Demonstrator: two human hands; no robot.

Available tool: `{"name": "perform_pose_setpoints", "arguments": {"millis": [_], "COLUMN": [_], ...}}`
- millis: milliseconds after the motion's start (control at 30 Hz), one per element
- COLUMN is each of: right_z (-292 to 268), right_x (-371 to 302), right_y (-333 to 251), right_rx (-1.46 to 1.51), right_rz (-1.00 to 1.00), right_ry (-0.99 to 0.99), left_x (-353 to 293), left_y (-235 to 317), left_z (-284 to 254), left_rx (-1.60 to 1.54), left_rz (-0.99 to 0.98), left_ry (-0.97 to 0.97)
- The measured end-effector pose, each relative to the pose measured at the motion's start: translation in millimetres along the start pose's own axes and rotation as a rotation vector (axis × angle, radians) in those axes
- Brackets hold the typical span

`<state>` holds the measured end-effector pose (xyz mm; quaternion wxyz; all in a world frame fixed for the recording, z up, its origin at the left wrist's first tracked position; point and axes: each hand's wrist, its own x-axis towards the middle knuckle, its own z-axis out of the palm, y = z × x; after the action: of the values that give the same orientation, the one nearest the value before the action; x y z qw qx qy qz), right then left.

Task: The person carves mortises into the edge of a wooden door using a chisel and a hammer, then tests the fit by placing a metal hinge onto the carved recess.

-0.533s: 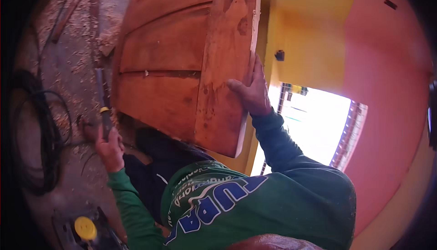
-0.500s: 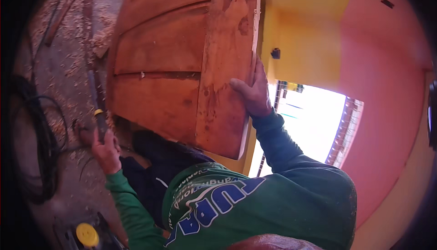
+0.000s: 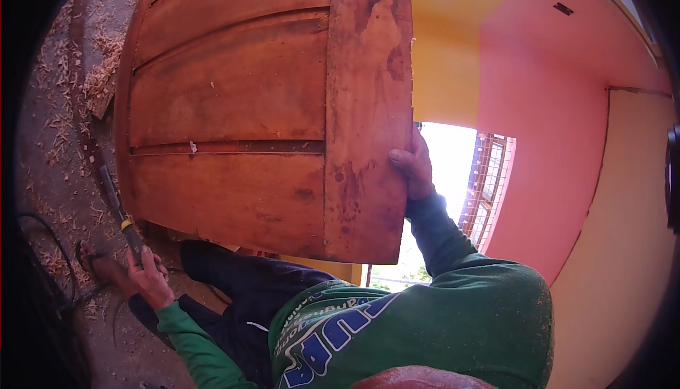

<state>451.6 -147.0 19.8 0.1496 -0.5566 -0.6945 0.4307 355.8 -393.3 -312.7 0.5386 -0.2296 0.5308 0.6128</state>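
A reddish-brown panelled wooden door [image 3: 227, 95] stands in front of me, with dark stains along its right-hand stile and grooves between the panels. My right hand [image 3: 416, 166] is closed on the door's right edge, the thumb on its face and the fingers out of sight behind. Low on the left, my left hand [image 3: 150, 279] is wrapped round the dark handle of a chisel [image 3: 117, 201]. A yellow band marks the base of its long grey blade, which points up and away, beside the door's lower left edge and apart from it.
Wood shavings [image 3: 103, 77] litter the floor at the left. A black cable [image 3: 53, 237] loops near a foot [image 3: 99, 265]. Yellow and pink walls [image 3: 549, 148] stand at the right, with a bright grilled window [image 3: 489, 187] behind my right arm.
The door now faces me more squarely and reaches further left in view. My right hand still grips its edge, slightly lower; my left hand with the chisel appears lower and further left.
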Motion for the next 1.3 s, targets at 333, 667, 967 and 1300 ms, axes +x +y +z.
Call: {"name": "perform_pose_setpoints", "arguments": {"millis": [333, 667, 967, 1300], "right_z": [-10.9, -7.7, 34.1, 73.6], "right_x": [10.9, 63.8, 3.4, -10.7], "right_y": [2.2, -24.0, -15.6, -12.2], "right_rx": [-0.293, -0.553, -0.924, -0.403], "right_rz": [-0.111, -0.164, -0.797, -1.051], "right_ry": [-0.036, -0.151, -0.394, -0.504], "left_x": [13.2, 19.4, -63.8, -197.2], "left_y": [-11.4, -15.9, 59.6, 134.3], "left_z": [-16.5, -23.4, 10.3, 121.0], "left_rx": [0.027, 0.061, 0.171, 0.357], "left_rz": [0.026, 0.033, 0.063, 0.204], "left_ry": [0.035, 0.03, -0.204, -0.635]}}
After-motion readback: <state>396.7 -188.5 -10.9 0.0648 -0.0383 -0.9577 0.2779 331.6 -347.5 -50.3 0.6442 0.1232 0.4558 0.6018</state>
